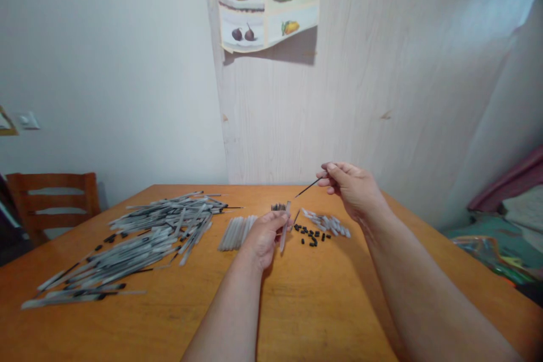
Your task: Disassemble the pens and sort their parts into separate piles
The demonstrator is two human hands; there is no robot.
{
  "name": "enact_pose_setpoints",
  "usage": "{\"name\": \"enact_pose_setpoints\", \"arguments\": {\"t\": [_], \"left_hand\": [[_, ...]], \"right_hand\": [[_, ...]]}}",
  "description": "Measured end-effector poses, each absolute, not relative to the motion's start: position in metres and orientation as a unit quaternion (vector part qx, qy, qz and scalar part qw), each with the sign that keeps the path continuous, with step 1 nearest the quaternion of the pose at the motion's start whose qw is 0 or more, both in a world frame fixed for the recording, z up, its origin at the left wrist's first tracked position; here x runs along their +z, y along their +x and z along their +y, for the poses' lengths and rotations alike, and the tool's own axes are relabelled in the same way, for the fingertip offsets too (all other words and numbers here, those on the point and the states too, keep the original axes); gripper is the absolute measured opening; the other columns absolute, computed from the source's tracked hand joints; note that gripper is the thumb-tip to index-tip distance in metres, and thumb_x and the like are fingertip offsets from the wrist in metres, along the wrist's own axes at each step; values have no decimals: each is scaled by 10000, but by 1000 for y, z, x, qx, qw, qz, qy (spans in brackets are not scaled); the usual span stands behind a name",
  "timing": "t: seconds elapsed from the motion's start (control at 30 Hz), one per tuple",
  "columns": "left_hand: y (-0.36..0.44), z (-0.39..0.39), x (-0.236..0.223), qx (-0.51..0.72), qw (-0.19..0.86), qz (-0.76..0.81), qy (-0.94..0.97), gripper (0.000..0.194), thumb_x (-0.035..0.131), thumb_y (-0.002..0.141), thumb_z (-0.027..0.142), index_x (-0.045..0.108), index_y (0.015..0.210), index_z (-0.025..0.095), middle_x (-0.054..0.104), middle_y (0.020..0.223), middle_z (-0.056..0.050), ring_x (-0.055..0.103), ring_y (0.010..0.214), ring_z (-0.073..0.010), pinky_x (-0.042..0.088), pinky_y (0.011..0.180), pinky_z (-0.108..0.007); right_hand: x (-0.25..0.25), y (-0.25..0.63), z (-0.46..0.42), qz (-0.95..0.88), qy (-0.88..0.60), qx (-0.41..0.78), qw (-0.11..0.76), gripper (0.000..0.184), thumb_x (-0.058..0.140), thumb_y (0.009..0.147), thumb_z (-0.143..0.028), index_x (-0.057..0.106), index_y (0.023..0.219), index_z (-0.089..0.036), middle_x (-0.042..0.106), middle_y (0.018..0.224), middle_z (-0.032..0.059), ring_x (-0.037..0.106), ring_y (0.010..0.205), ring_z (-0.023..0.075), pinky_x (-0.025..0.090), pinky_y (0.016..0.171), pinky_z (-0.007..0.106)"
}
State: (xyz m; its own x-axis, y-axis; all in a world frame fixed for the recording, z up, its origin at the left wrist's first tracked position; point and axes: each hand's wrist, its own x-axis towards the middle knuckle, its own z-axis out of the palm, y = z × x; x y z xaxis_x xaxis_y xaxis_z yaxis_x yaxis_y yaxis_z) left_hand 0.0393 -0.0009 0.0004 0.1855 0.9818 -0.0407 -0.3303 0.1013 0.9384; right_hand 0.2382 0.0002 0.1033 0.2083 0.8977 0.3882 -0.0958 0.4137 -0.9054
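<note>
My left hand point(265, 235) is closed around a translucent whitish pen barrel point(284, 235), held nearly upright above the table. In my raised right hand point(350, 184), thumb and fingers pinch a thin black pen refill point(309, 186), its tip slanting down toward the barrel's upper end but apart from it. A row of pale pen barrels point(236, 233) lies just left of my left hand. Behind that hand shows a row of short dark-tipped pieces point(278, 207), partly hidden. To its right are scattered small black plugs point(313, 233) and a group of translucent caps point(333, 223).
A large heap of whitish pens with black parts point(148, 243) covers the left of the wooden table point(203, 322). A wooden chair point(53, 195) stands beyond the left edge. Fruit pictures point(267, 8) hang on the wall behind. Fabric and bags point(487, 254) lie at the right.
</note>
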Motion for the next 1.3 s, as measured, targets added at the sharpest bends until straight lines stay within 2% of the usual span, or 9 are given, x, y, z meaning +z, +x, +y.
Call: {"name": "enact_pose_setpoints", "arguments": {"t": [0.37,0.73,1.1,1.2,1.3], "left_hand": [[42,-6,4,484,633,366,482,252,780,698,326,693,865,158,706,837,-82,599,732,-135,401,690,-246],[41,-7,5,471,626,363,505,245,771,708,326,702,862,148,707,847,-94,575,708,-132,381,651,-242],[42,-13,11,471,626,365,503,223,785,696,322,709,815,150,713,833,-102,576,679,-130,370,622,-240],[43,-14,12,466,629,369,501,220,786,693,310,713,821,147,712,819,-100,584,684,-132,374,631,-241],[44,-14,11,462,638,365,496,238,794,684,305,718,844,147,707,809,-96,601,717,-146,391,659,-245]], "right_hand": [[99,244,8,-521,-435,314,664,223,647,839,-365,651,890,-148,709,799,69,624,590,90,445,459,156],[101,241,5,-515,-448,336,649,164,627,851,-301,652,876,-140,696,782,57,614,575,83,443,452,155],[96,238,8,-541,-452,337,624,207,624,845,-341,649,892,-142,689,761,52,610,574,83,435,455,155],[94,236,8,-544,-458,340,616,226,628,841,-325,635,969,-139,682,734,42,605,559,84,424,453,159],[90,233,9,-552,-463,326,612,330,662,819,-333,578,1077,-146,693,712,36,607,545,98,424,461,177]]}}
